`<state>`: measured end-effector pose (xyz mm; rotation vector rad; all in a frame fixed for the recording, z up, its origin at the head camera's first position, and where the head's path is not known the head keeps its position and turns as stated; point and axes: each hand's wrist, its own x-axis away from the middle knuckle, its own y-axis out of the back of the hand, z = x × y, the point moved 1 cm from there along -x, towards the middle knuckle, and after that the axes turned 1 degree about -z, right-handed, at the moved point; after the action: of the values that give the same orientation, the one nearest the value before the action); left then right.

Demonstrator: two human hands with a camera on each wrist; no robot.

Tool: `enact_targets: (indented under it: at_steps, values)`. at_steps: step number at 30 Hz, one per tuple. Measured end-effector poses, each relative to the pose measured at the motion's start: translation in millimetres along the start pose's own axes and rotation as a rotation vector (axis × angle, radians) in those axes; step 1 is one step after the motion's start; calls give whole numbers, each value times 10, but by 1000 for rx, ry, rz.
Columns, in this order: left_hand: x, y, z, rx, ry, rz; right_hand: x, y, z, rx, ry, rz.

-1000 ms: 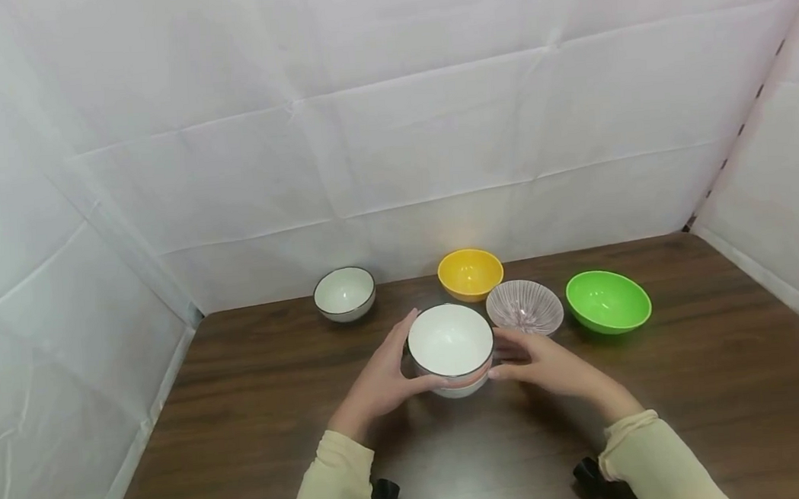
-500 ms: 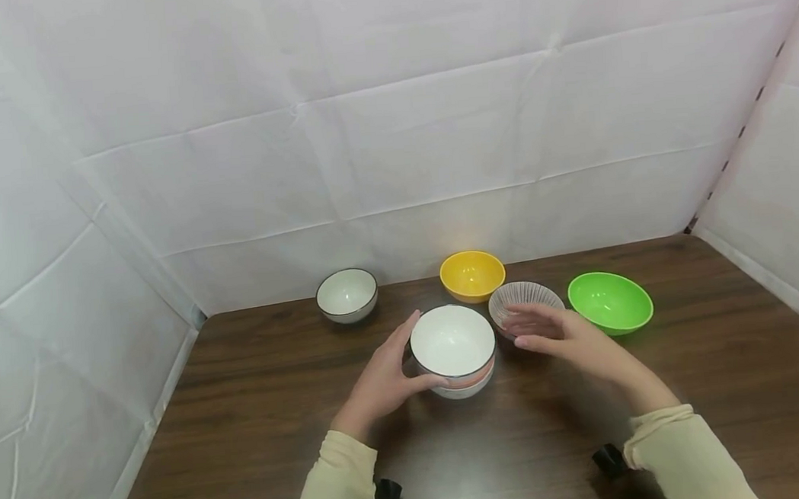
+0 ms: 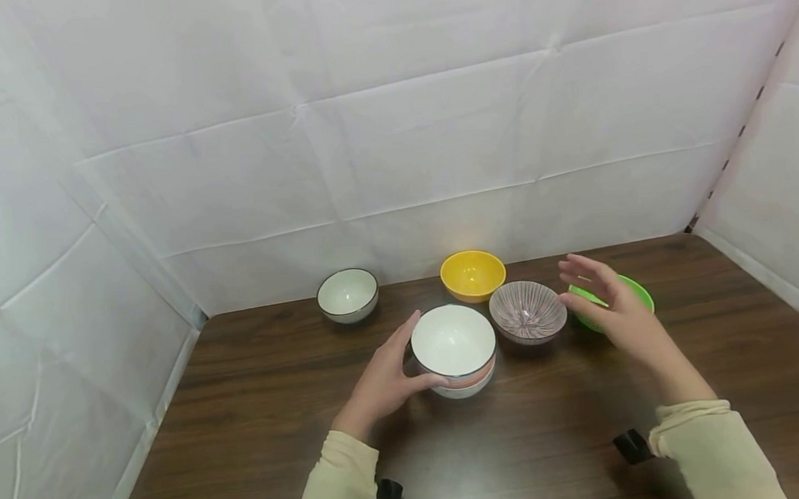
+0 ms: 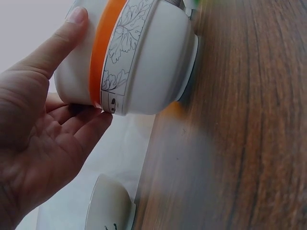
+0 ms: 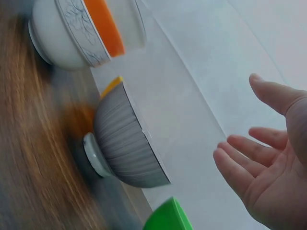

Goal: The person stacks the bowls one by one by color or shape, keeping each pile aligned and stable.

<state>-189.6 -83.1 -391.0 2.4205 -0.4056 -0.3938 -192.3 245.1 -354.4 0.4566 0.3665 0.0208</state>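
A stack of bowls stands at the table's middle, the white upper bowl [image 3: 453, 341] nested in a leaf-patterned lower bowl [image 4: 152, 57]. An orange band shows between their walls. My left hand [image 3: 385, 380] holds the stack from its left side, thumb in front and fingers behind. My right hand [image 3: 612, 309] is raised with fingers spread, holding nothing. It hangs in front of the green bowl [image 3: 642, 293] and hides part of it. Just left of that hand sits the striped grey bowl [image 3: 528, 312], apart from its fingers.
A yellow bowl [image 3: 473, 276] stands behind the stack near the back wall. Farther left is a small white bowl [image 3: 348, 295] with a dark rim. White sheeting [image 3: 427, 141] closes off the brown wooden table [image 3: 258, 411] at the back and sides.
My right hand has let go of the stack's right side and moved right, past the striped bowl to the green one. The left hand and the bowls have stayed in place.
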Motion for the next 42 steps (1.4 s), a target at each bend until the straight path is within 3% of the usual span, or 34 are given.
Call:
enact_targets:
  at_steps: [10,20,26,42]
  values:
    - [3,-4,8,-5,-1,-1,18,215,-123,13,-99,-89]
    - [-10,-12,12,-24,-8,-9,45,430,-316,168,-142,-145]
    - [-10,-13,12,-25,-7,-12,61,509,-392,260,-196,-151]
    - [-8,-16,36,-17,-10,-11,69,542,-577,338,-232,-112]
